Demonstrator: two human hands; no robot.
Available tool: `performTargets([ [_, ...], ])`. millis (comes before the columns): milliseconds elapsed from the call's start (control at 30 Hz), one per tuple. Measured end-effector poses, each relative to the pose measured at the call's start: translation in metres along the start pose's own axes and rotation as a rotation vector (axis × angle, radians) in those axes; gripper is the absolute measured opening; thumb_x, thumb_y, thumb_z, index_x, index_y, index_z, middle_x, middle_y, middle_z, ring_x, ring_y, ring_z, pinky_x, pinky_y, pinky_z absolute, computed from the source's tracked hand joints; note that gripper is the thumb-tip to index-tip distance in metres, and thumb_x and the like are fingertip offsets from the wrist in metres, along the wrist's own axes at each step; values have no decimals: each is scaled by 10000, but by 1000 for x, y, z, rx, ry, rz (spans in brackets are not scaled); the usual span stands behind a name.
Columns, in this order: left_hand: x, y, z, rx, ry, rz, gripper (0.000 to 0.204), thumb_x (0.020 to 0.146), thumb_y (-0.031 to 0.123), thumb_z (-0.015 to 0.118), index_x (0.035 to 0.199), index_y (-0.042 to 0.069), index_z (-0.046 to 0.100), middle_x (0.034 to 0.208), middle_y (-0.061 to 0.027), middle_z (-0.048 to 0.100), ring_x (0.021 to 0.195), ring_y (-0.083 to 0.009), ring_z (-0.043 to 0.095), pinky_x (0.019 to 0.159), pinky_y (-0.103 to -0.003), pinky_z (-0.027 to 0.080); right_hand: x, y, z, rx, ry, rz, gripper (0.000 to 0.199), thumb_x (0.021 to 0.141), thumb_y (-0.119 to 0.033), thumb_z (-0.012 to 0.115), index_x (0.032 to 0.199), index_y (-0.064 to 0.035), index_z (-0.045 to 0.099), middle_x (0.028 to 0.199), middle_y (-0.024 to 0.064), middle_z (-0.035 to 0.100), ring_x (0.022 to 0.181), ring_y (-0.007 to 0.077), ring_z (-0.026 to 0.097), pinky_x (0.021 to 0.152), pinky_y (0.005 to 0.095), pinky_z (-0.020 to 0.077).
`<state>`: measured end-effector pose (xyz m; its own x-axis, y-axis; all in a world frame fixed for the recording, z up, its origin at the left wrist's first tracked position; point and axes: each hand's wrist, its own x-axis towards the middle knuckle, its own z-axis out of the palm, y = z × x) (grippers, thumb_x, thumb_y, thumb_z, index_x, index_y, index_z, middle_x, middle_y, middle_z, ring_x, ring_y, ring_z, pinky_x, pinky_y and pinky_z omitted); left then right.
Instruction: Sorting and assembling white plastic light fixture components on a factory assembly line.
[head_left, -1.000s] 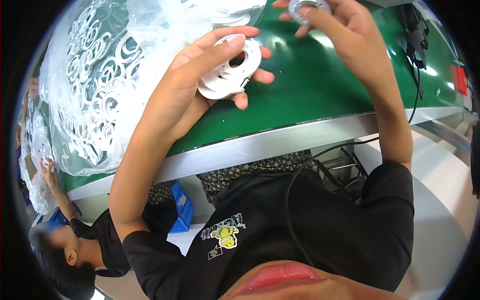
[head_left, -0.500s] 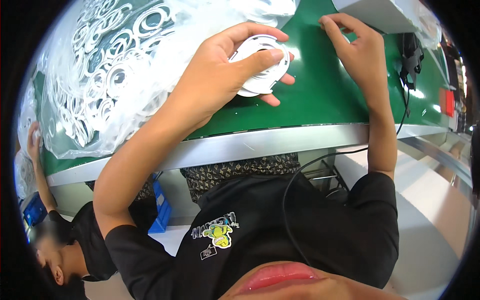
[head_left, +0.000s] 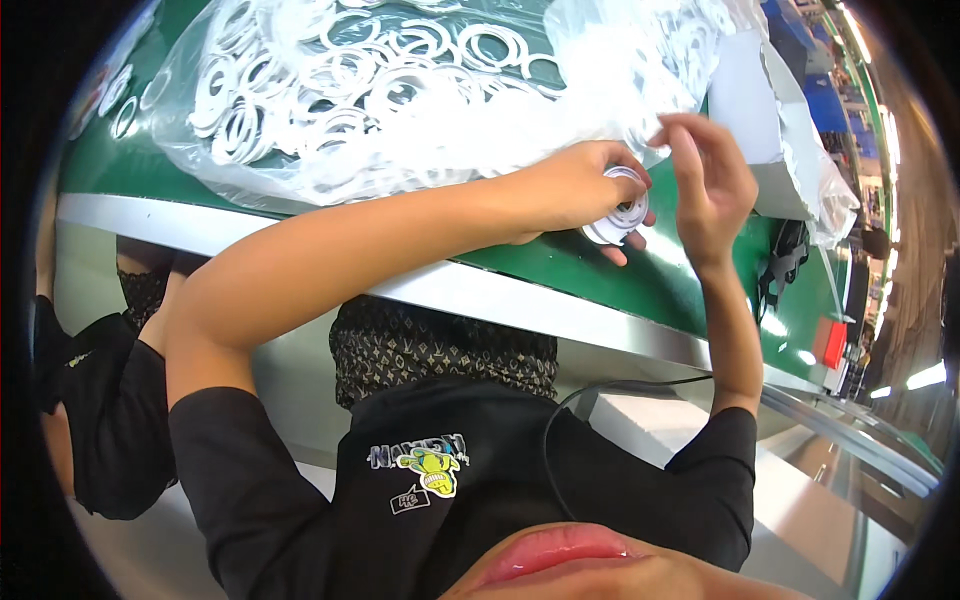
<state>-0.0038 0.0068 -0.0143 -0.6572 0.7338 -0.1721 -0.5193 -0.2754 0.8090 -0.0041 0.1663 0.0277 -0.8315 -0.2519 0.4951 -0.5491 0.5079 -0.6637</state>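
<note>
Evidently, the left grip [head_left: 588, 190] clamps a white round part [head_left: 604, 231] near the front edge of the bench [head_left: 640, 288], holed face toward me, partly covered; whether the right grip [head_left: 716, 190] holds anything, I can't tell.

Bagged rings [head_left: 395, 90] blocked the far side, a pale box [head_left: 748, 120] the right, desk [head_left: 595, 283] lay passable before the left hand [head_left: 580, 188]

The left fingers [head_left: 623, 157] partly hide the white round part [head_left: 603, 232].
</note>
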Motion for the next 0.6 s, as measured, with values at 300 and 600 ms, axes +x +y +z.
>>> performTargets([
  [300, 2, 5, 1, 74, -95, -4, 302, 922, 121, 488, 1140, -73, 411, 1011, -198, 598, 815, -256, 671, 535, -328, 601, 122, 11, 93, -445, -539, -365, 209, 817, -193, 602, 926, -31, 677, 949, 182, 643, 905, 330, 595, 800, 398, 460],
  [600, 9, 0, 6, -56, -43, -35, 376, 921, 212, 418, 1177, -62, 395, 1002, -174, 573, 809, -239, 653, 555, -351, 596, 98, 22, 21, 263, -362, 127, 196, 906, -142, 596, 1035, 7, 608, 1016, 134, 677, 874, 157, 644, 695, 242, 493],
])
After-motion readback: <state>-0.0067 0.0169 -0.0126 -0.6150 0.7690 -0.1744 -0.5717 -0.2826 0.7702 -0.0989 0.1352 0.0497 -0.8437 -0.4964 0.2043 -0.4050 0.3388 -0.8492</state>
